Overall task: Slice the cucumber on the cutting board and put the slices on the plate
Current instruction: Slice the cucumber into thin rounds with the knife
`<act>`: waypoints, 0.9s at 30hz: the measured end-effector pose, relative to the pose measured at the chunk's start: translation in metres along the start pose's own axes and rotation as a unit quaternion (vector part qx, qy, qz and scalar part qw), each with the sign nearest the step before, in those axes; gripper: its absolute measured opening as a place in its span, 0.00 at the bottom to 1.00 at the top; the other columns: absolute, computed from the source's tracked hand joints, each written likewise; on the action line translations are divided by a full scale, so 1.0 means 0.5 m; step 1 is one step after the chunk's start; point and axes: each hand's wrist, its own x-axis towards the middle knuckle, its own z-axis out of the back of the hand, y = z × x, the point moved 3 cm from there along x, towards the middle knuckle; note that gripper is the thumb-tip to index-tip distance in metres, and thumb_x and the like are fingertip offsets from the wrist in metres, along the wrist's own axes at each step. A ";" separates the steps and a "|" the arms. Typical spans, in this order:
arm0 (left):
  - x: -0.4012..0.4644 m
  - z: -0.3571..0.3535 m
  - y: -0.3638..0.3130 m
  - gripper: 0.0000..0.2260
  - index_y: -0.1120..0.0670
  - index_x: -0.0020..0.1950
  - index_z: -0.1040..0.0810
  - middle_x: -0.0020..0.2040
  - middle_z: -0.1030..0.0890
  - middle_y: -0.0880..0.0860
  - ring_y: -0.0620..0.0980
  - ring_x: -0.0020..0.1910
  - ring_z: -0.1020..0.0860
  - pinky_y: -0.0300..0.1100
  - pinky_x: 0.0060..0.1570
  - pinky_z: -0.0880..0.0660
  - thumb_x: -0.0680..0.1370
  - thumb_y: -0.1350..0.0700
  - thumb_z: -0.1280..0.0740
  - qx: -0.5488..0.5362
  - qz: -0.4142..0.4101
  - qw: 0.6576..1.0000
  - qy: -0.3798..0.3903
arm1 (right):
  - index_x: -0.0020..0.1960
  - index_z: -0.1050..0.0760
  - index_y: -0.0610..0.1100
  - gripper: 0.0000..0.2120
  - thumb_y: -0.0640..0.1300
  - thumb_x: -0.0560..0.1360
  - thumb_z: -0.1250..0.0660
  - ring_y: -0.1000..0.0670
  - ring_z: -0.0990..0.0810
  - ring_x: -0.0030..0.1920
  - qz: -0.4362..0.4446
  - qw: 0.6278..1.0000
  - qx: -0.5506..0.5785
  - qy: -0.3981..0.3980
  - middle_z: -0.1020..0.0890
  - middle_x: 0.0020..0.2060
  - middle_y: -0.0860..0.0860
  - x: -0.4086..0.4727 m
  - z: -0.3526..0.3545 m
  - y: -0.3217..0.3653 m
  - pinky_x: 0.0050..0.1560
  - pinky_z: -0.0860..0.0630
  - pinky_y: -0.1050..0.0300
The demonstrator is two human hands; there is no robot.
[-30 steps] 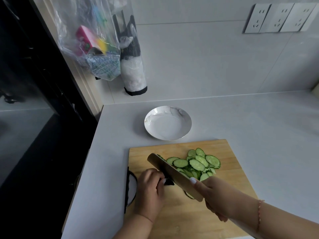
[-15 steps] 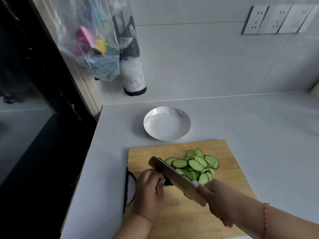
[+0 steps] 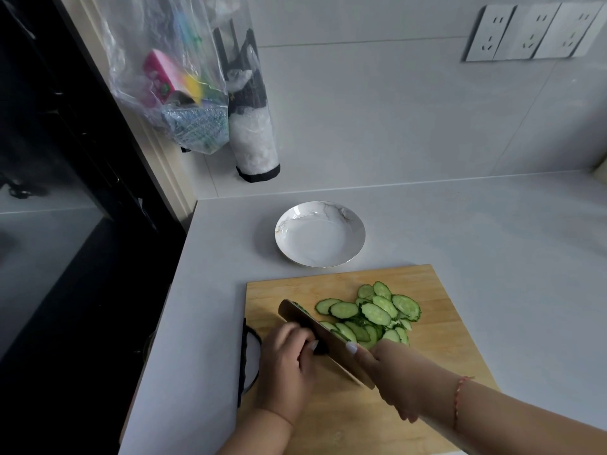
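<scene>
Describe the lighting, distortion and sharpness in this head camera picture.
Head view: wide-angle bending curves the counter edge and tilts the wall sockets; the left side is nearly black; soft even light on the plate and cucumber slices, which look sharp; the hanging plastic bag is slightly smeared.

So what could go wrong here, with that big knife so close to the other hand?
The left hand holds only a short dark cucumber end right against the knife, so its fingertips could get nicked. The right hand may find that stub slipping under the blade. The cucumber slices lie piled by the blade on the cutting board; some could scatter before reaching the empty plate.
</scene>
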 end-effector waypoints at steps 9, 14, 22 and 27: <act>0.000 -0.002 0.008 0.06 0.50 0.43 0.22 0.45 0.22 0.44 0.45 0.47 0.28 0.45 0.47 0.35 0.70 0.60 0.33 0.037 0.006 0.999 -0.028 | 0.32 0.31 0.41 0.30 0.63 0.78 0.50 0.48 0.30 0.17 0.016 0.991 0.132 -0.007 0.29 0.16 0.51 -0.001 0.005 -0.019 0.29 0.27 0.58; -0.001 -0.002 0.009 0.01 0.50 0.42 0.22 0.43 0.23 0.44 0.44 0.46 0.28 0.41 0.48 0.38 0.72 0.54 0.33 0.034 0.014 0.999 -0.022 | 0.35 0.31 0.40 0.28 0.64 0.78 0.49 0.49 0.30 0.17 0.022 0.991 0.132 -0.006 0.29 0.18 0.50 -0.011 0.005 -0.022 0.26 0.29 0.61; -0.001 -0.006 0.012 0.02 0.49 0.40 0.24 0.42 0.25 0.42 0.42 0.45 0.29 0.45 0.46 0.35 0.71 0.56 0.32 0.022 0.024 0.999 -0.014 | 0.40 0.29 0.40 0.29 0.65 0.77 0.50 0.49 0.28 0.19 0.031 0.994 0.103 -0.011 0.26 0.21 0.48 -0.047 0.035 -0.037 0.26 0.29 0.62; -0.001 -0.003 0.008 0.03 0.49 0.40 0.24 0.42 0.25 0.42 0.41 0.45 0.29 0.46 0.46 0.34 0.71 0.57 0.32 0.014 0.026 0.999 -0.014 | 0.38 0.30 0.40 0.29 0.65 0.77 0.50 0.49 0.29 0.18 0.039 0.994 0.105 -0.013 0.27 0.19 0.50 -0.064 0.045 -0.037 0.28 0.29 0.60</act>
